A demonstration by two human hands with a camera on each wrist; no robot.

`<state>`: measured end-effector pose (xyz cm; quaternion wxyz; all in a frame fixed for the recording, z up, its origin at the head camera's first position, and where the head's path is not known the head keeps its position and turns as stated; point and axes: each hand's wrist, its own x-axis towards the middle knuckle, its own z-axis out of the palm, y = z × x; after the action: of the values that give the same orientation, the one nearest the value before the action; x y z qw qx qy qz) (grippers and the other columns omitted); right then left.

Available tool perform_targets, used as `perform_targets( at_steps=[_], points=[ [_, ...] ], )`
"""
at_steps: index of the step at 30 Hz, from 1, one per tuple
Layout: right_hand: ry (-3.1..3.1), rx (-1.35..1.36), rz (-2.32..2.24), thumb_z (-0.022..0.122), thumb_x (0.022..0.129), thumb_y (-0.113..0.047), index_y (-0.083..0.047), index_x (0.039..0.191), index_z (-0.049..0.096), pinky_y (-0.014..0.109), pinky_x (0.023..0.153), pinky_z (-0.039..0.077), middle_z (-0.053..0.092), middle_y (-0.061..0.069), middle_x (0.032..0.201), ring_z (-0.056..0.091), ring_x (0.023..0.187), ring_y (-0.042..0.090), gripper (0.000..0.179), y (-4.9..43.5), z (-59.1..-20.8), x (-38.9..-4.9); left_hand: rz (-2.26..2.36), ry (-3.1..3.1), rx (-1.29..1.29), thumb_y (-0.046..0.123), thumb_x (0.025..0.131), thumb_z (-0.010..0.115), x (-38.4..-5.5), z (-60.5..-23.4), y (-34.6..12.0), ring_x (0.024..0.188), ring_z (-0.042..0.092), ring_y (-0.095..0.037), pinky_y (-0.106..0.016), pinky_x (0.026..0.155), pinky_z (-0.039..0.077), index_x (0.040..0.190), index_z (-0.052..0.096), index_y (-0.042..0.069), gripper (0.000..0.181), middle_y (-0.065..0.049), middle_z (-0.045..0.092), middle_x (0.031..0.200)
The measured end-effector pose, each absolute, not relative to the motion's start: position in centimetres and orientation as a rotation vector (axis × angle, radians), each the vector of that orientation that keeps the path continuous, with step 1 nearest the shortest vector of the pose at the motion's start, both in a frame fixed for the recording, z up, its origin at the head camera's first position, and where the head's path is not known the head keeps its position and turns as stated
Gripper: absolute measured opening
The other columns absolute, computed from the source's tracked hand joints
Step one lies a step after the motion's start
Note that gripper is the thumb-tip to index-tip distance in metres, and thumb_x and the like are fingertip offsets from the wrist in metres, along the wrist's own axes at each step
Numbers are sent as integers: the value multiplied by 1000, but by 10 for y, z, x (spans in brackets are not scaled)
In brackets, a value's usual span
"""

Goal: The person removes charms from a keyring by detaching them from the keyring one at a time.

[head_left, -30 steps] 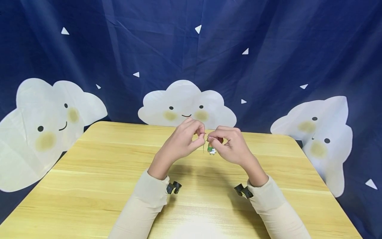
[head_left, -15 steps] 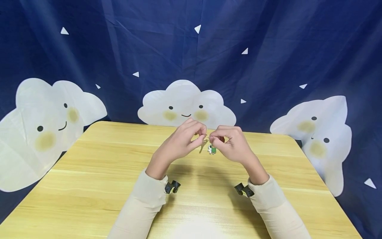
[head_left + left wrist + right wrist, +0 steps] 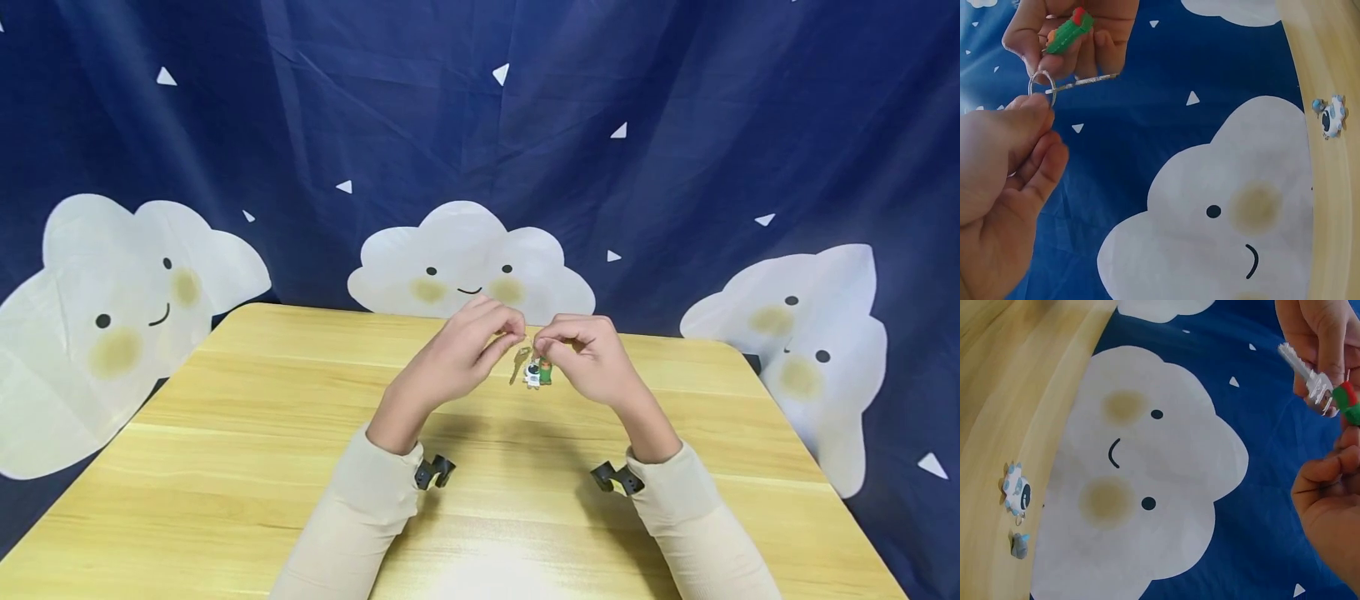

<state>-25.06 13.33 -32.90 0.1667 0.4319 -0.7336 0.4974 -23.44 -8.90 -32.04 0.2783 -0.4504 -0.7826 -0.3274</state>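
Observation:
My left hand (image 3: 453,358) pinches a metal key ring (image 3: 1042,87) between thumb and forefinger. A key (image 3: 1307,374) hangs from this ring and points away from the fingers. Close by, my right hand (image 3: 588,358) pinches the end of a small green charm (image 3: 1071,32) with red and orange parts, right beside the ring. Whether the charm's end is threaded on the ring is hidden by the fingertips. Beyond the hands, a white astronaut-like charm (image 3: 1334,117) lies on the table, with a small grey-blue charm (image 3: 1019,545) next to it.
The hands are above a light wooden table (image 3: 262,467), near its far edge. A dark blue curtain (image 3: 420,125) with white clouds and triangles hangs behind it. A black wrist mount (image 3: 435,472) sits at the left cuff, another (image 3: 617,478) at the right.
Both hands have shifted slightly right, the right one more, widening the gap between the fingertips. The key has turned its flat side to the head view. The green charm has moved right.

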Motion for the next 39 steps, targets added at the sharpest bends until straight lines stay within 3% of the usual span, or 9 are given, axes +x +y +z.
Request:
perform_targets(
  at_steps=[4, 11, 25, 39],
  points=[
    [-2126, 1253, 1445, 64, 89, 9, -6, 82, 77, 23, 53, 44, 68, 2, 71, 54, 60, 10, 22, 134, -327, -248, -916, -2044, -1162, 4, 98, 66, -233, -319, -89, 89, 54, -21, -32, 82, 44, 96, 64, 5, 3, -3, 67, 92],
    [-2137, 1242, 1332, 63, 85, 8, -14, 79, 76, 28, 49, 38, 64, -7, 69, 48, 56, 8, 27, 132, -327, -247, -907, -2013, -1178, 2, 96, 66, -231, -317, -88, 87, 53, -21, -32, 81, 44, 94, 65, 5, 4, -4, 65, 90],
    [-2100, 1210, 1319, 62, 85, 6, -13, 75, 75, 26, 50, 33, 58, -8, 65, 45, 55, 9, 24, 129, -330, -248, -873, -2060, -1208, 4, 97, 64, -227, -317, -85, 90, 56, -21, -29, 82, 47, 95, 68, 3, 4, -4, 68, 93],
    [-2060, 1203, 1419, 63, 87, 11, -6, 82, 77, 24, 51, 43, 65, -1, 69, 54, 60, 9, 23, 134, -325, -245, -1120, -2201, -1087, 13, 96, 72, -234, -324, -85, 88, 60, -10, -30, 76, 51, 99, 75, 9, 6, 2, 73, 94]
  ],
)
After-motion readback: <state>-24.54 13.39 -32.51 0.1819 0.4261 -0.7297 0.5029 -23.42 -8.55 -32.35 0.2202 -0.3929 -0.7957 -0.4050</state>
